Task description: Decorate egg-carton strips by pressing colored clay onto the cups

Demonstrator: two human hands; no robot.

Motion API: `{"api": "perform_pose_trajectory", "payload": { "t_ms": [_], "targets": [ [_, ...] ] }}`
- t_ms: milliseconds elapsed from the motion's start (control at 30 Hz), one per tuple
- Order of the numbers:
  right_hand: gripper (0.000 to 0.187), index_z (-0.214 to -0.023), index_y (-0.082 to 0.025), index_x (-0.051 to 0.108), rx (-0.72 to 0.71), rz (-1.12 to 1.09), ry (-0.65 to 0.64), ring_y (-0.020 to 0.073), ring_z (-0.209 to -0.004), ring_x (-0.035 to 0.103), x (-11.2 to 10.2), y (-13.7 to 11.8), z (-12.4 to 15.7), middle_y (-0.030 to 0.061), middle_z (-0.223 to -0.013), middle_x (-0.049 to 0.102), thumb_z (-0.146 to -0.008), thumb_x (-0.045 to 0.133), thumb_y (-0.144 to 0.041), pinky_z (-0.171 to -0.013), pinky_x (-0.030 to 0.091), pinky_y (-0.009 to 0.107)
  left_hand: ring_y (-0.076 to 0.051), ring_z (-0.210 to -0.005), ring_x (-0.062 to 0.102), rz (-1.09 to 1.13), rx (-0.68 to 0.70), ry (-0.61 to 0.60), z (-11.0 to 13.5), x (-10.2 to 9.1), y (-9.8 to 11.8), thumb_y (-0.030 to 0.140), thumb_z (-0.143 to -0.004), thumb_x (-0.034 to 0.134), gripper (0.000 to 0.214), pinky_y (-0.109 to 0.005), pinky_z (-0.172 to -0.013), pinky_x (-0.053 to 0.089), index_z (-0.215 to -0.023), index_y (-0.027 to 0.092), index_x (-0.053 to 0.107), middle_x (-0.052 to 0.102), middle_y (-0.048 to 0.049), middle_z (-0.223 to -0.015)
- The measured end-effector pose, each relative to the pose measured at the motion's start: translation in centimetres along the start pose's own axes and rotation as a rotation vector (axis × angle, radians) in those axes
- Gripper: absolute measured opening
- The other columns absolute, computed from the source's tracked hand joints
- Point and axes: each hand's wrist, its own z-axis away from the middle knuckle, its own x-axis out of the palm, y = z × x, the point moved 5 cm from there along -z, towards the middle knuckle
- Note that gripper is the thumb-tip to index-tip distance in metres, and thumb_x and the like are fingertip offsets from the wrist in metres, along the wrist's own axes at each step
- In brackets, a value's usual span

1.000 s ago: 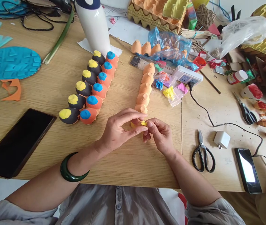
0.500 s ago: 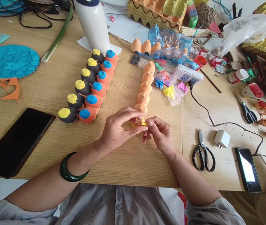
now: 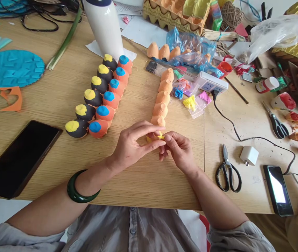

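An orange egg carton strip [image 3: 162, 99] runs away from me in the middle of the table. My left hand [image 3: 130, 141] curves its thumb and fingers around the strip's near end, which is mostly hidden. There, a small piece of soft yellow clay [image 3: 161, 137] shows between the hands. My right hand [image 3: 179, 148] pinches this clay between thumb and forefinger. To the left lie two joined rows of carton cups: a black row [image 3: 93, 98] with yellow tops and an orange-red row [image 3: 110, 99] with blue tops.
Left are a large phone [image 3: 20, 157], a blue oval [image 3: 12, 69] and a white bottle [image 3: 104, 28]. Right are scissors [image 3: 226, 168], a charger [image 3: 249, 155], a small phone [image 3: 278, 189] and a power strip [image 3: 212, 84] with its cable. Bagged clay [image 3: 190, 102] lies beyond my hands.
The yellow clay at my right fingertips has changed shape slightly. Both hands stay in almost the same place at the strip's near end.
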Motion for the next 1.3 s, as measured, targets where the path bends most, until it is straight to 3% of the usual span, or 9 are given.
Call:
{"api": "perform_pose_trajectory", "payload": {
  "t_ms": [133, 267, 433, 667, 933, 1067, 1200, 1300],
  "targets": [
    [0.040, -0.081, -0.018, 0.069, -0.001, -0.028, -0.018, 0.0087, -0.047, 0.064, 0.0, 0.3, 0.0, -0.0037, -0.063, 0.066, -0.097, 0.071, -0.054, -0.046, 0.048, 0.021, -0.011, -0.079, 0.074, -0.025, 0.059, 0.029, 0.0, -0.1, 0.3, 0.017, -0.095, 0.076, 0.005, -0.023, -0.077, 0.058, -0.095, 0.021, 0.079, 0.079, -0.0009, -0.086],
    [0.034, -0.089, -0.019, 0.069, -0.012, -0.042, 0.001, 0.0091, -0.049, 0.064, -0.1, 0.2, -0.1, -0.0039, -0.069, 0.069, -0.095, 0.075, -0.051, -0.049, 0.054, 0.023, -0.011, -0.077, 0.073, -0.039, 0.079, 0.030, 0.0, -0.2, 0.3, 0.016, -0.094, 0.076, 0.006, -0.022, -0.075, 0.057, -0.095, 0.021, 0.079, 0.079, -0.0006, -0.084],
    [0.034, -0.084, -0.018, 0.067, -0.002, -0.020, 0.012, 0.0083, -0.047, 0.064, 0.0, 0.0, -0.1, -0.0043, -0.066, 0.067, -0.097, 0.074, -0.050, -0.047, 0.051, 0.020, -0.013, -0.082, 0.073, -0.026, 0.041, 0.017, 0.0, -0.1, 0.1, 0.024, -0.091, 0.081, 0.017, -0.023, -0.077, 0.058, -0.107, 0.021, 0.078, 0.078, -0.0014, -0.090],
    [0.037, -0.083, -0.018, 0.067, 0.033, -0.026, -0.001, 0.0084, -0.049, 0.062, 0.0, 0.2, 0.0, -0.0032, -0.068, 0.068, -0.095, 0.074, -0.052, -0.050, 0.057, 0.023, -0.013, -0.078, 0.072, -0.037, 0.079, 0.021, 0.0, 0.0, 0.2, 0.016, -0.094, 0.076, 0.005, -0.025, -0.076, 0.056, -0.094, 0.021, 0.078, 0.078, -0.0010, -0.084],
    [0.037, -0.083, -0.018, 0.068, 0.039, -0.006, 0.005, 0.0079, -0.047, 0.062, 0.0, 0.1, -0.1, -0.0030, -0.067, 0.068, -0.096, 0.074, -0.052, -0.047, 0.053, 0.020, -0.014, -0.077, 0.072, -0.004, 0.024, -0.002, 0.0, 0.1, -0.1, 0.022, -0.092, 0.079, 0.002, -0.025, -0.075, 0.057, -0.090, 0.021, 0.079, 0.079, -0.0015, -0.084],
    [0.036, -0.083, -0.019, 0.066, 0.009, 0.017, 0.024, 0.0091, -0.048, 0.063, -0.1, 0.0, -0.1, -0.0031, -0.067, 0.068, -0.095, 0.074, -0.051, -0.048, 0.054, 0.022, -0.014, -0.075, 0.072, 0.026, -0.086, 0.005, -0.1, 0.0, -0.5, 0.027, -0.094, 0.076, 0.009, -0.026, -0.073, 0.058, -0.087, 0.022, 0.080, 0.080, -0.0017, -0.082],
    [0.027, -0.086, -0.020, 0.067, -0.082, -0.048, 0.125, 0.0097, -0.053, 0.060, -0.8, -0.5, -0.2, -0.0028, -0.072, 0.068, -0.096, 0.074, -0.044, -0.052, 0.059, 0.025, -0.015, -0.077, 0.074, 0.177, -0.372, 0.083, 0.1, -0.3, -1.9, 0.041, -0.090, 0.080, 0.021, -0.027, -0.073, 0.060, -0.088, 0.020, 0.081, 0.081, -0.0023, -0.085],
    [0.014, -0.093, -0.021, 0.071, -0.105, -0.089, 0.187, 0.0108, -0.063, 0.060, -1.3, -0.6, -0.3, 0.0003, -0.088, 0.071, -0.093, 0.075, -0.034, -0.054, 0.060, 0.027, -0.016, -0.075, 0.073, 0.318, -0.535, 0.100, 0.3, -0.1, -2.7, 0.050, -0.085, 0.083, 0.031, -0.028, -0.073, 0.061, -0.091, 0.019, 0.082, 0.081, -0.0027, -0.085]
  ]
}}
